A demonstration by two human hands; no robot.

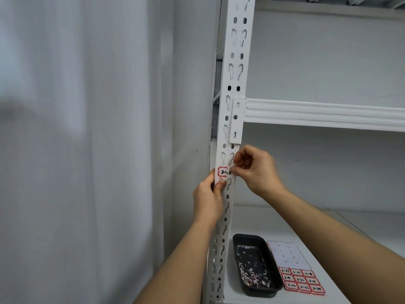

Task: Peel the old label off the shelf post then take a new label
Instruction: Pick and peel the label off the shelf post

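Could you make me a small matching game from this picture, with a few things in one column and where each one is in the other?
Things:
1. old label
2. black tray
3. label sheet
4. left hand

Places:
A. lying on the shelf board, right of the tray
B. stuck on the shelf post, its right edge pinched by the right hand
C. holding the post just below the label
D. on the shelf board beside the post's foot, with paper scraps inside

Pairs: 1-B, 2-D, 3-A, 4-C
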